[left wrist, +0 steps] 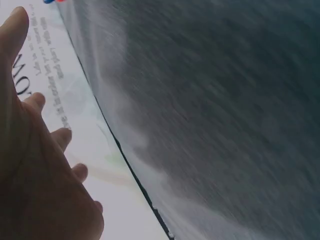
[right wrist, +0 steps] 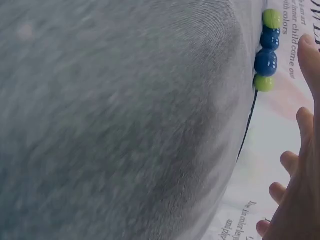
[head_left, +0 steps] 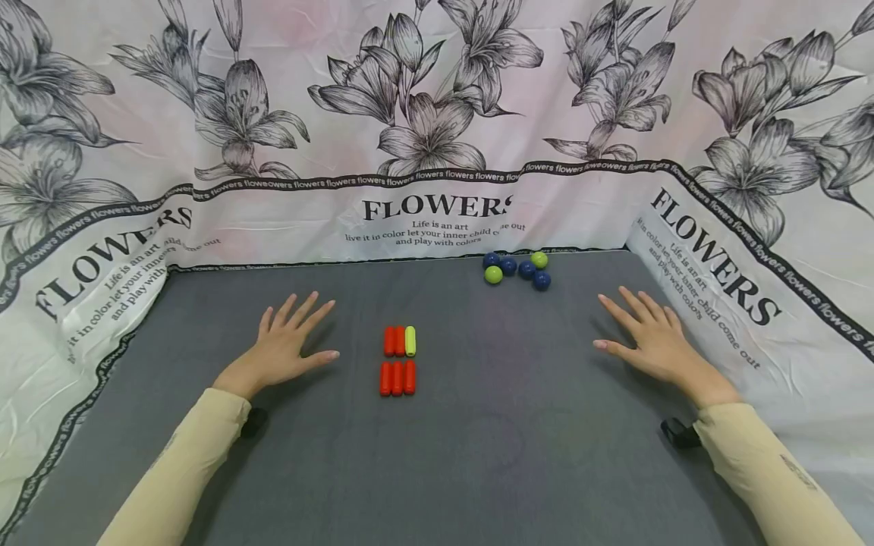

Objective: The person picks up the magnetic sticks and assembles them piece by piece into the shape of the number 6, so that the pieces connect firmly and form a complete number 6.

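My left hand (head_left: 283, 345) is spread over the left part of the grey table, fingers straight and holding nothing. To its right lie two short rows of small rounded sticks: red sticks (head_left: 397, 378) in the nearer row, and two red sticks (head_left: 394, 341) beside a yellow-green stick (head_left: 410, 341) in the farther one. On the right side my right hand (head_left: 652, 341) is also spread, with nothing in it. Toward the back edge, left of that hand, sits a cluster of dark blue balls (head_left: 526, 270) and two green balls (head_left: 494, 275); the right wrist view shows a blue ball (right wrist: 266, 62) up close.
The grey table (head_left: 464, 470) runs to a white cloth (head_left: 287, 220) with black flower drawings and lettering, which rises at the back and both sides. Dark wrist devices (head_left: 679, 433) show below the sleeve cuffs.
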`<control>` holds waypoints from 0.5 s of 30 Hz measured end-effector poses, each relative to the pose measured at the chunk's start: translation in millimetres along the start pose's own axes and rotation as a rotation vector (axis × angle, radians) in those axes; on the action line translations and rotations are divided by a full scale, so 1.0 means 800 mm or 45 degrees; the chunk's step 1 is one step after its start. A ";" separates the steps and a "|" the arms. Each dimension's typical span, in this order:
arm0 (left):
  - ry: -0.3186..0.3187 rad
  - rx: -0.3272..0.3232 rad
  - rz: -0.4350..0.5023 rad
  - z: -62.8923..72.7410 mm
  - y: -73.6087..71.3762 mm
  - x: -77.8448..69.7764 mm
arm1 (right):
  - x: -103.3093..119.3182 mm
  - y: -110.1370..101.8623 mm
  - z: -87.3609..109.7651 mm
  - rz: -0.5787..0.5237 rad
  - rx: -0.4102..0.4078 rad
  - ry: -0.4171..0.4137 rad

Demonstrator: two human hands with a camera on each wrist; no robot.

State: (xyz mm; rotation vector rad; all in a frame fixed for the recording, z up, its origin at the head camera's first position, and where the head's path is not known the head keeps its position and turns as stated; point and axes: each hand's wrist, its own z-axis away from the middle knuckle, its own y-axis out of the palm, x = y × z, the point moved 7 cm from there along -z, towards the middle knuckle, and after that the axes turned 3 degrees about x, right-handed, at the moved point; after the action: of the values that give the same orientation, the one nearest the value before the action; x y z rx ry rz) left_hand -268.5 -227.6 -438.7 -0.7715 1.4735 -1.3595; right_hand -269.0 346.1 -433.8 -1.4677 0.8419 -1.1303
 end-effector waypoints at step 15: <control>0.224 0.087 0.432 -0.047 0.001 -0.086 | 0.002 -0.007 -0.051 -0.414 -0.023 0.044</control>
State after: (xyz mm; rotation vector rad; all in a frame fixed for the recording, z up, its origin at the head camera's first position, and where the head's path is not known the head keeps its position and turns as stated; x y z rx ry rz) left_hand -279.4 -150.8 -427.1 -0.3440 1.6013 -1.2316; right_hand -307.3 332.8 -427.6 -1.6438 0.6519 -1.3934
